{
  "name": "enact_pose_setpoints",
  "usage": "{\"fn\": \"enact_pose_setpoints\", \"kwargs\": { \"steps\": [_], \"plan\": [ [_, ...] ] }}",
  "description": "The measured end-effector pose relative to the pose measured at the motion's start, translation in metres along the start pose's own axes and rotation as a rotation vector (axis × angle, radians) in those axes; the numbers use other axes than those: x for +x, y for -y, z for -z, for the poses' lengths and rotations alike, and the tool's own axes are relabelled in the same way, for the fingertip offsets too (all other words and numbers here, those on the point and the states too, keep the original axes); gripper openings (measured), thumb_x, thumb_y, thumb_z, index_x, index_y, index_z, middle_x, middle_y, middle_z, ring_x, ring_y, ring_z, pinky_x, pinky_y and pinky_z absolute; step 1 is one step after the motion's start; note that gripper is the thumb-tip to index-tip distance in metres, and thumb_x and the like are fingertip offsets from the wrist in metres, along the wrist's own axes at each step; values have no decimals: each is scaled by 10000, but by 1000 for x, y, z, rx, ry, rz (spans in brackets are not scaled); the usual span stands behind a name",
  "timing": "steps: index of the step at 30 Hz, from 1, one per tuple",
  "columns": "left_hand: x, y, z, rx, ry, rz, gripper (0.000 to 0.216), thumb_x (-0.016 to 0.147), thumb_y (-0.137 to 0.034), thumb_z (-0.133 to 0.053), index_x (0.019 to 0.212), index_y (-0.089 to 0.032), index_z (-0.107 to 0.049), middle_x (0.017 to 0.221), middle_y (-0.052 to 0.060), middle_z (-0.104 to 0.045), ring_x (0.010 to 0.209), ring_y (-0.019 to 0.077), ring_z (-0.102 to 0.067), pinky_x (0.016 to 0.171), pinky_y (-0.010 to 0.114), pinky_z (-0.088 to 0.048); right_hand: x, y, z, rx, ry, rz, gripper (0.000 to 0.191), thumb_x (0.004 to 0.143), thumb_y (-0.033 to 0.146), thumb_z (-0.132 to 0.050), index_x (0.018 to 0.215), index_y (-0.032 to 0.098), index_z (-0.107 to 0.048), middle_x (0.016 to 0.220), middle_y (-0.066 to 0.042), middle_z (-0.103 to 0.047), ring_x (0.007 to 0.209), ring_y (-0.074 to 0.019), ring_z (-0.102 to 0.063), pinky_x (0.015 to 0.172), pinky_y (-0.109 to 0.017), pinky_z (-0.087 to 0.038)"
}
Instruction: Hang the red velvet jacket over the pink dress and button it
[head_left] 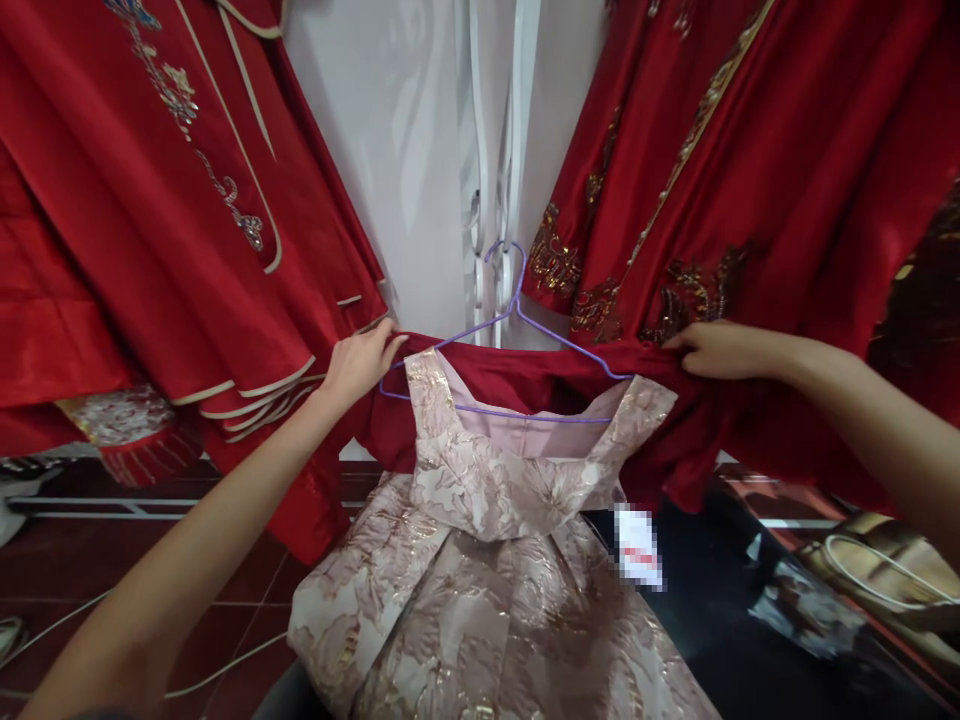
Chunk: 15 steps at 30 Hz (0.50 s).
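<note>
A pink and gold brocade dress (480, 560) hangs on a purple wire hanger (517, 320) whose hook is caught on a white rail in front of me. A dark red garment (540, 375) is draped behind the dress over the same hanger. My left hand (360, 360) pinches the red fabric at the hanger's left end. My right hand (712, 348) grips the red fabric at the right end. Both hands are closed on the cloth.
Red embroidered robes hang at the left (150, 220) and at the right (750, 170) of a white wall (390, 130). A tag (639, 545) hangs by the dress. The floor is dark red tile (67, 570) with a white cable. Bags lie at the lower right (870, 580).
</note>
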<state>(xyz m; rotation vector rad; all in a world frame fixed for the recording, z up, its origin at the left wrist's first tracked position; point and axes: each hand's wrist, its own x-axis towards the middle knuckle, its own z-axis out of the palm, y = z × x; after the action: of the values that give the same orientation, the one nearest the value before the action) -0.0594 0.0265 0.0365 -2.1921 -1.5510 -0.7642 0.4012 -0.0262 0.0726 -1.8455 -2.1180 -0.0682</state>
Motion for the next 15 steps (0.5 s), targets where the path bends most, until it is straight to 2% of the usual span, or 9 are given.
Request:
{"fn": "enact_pose_setpoints", "kwargs": {
  "steps": [1, 2, 4, 7, 10, 12, 15],
  "plan": [
    [-4, -1, 2, 44, -7, 19, 349, 926, -458, -382, 1071, -194, -559, 901, 98, -688, 816, 271, -656, 677, 324, -435, -4, 12, 5, -59, 199, -51, 308, 642, -41, -512, 628, 194, -711, 711, -69, -721, 666, -226, -667, 676, -344, -498],
    [-9, -3, 4, 69, -20, 35, 344, 926, -454, -381, 1060, -190, -556, 893, 104, -689, 808, 274, -658, 673, 324, -433, -9, 25, 9, -110, 298, -101, 283, 657, -25, -510, 632, 178, -705, 750, -95, -725, 717, -243, -675, 705, -354, -503],
    [-17, -6, 6, 66, -61, 69, 320, 922, -432, -390, 1053, -183, -543, 879, 109, -686, 782, 273, -661, 664, 326, -431, -17, 47, 12, -152, 361, -121, 246, 717, 25, -496, 703, 144, -710, 854, -139, -726, 820, -254, -680, 756, -344, -497],
    [-24, -13, 7, -32, -143, 133, 278, 909, -380, -418, 1071, -171, -504, 879, 109, -673, 747, 263, -657, 659, 333, -436, -30, 72, 0, -175, 242, -183, 268, 816, 123, -443, 852, 117, -709, 944, -167, -717, 904, -262, -676, 783, -326, -487],
    [-26, -28, 4, -172, -166, 194, 240, 903, -327, -425, 1064, -155, -472, 847, 103, -648, 707, 240, -642, 657, 334, -443, -39, 97, -27, -91, 69, -133, 292, 837, 175, -445, 1021, 154, -672, 1039, -124, -710, 1010, -262, -653, 865, -321, -475],
    [-26, -44, 1, -281, -134, 213, 209, 903, -310, -430, 1043, -158, -460, 789, 77, -623, 682, 220, -625, 653, 328, -444, -44, 119, -46, 39, 38, -60, 312, 828, 172, -458, 1088, 161, -631, 1047, -122, -706, 1032, -268, -642, 888, -335, -469],
    [-29, -77, -2, -565, -92, 208, 116, 894, -292, -465, 942, -187, -456, 728, 24, -584, 684, 178, -600, 662, 297, -448, -50, 159, -67, 320, 38, 61, 290, 806, 168, -479, 1073, 169, -593, 937, -104, -712, 935, -246, -662, 820, -321, -494]
  ]
}}
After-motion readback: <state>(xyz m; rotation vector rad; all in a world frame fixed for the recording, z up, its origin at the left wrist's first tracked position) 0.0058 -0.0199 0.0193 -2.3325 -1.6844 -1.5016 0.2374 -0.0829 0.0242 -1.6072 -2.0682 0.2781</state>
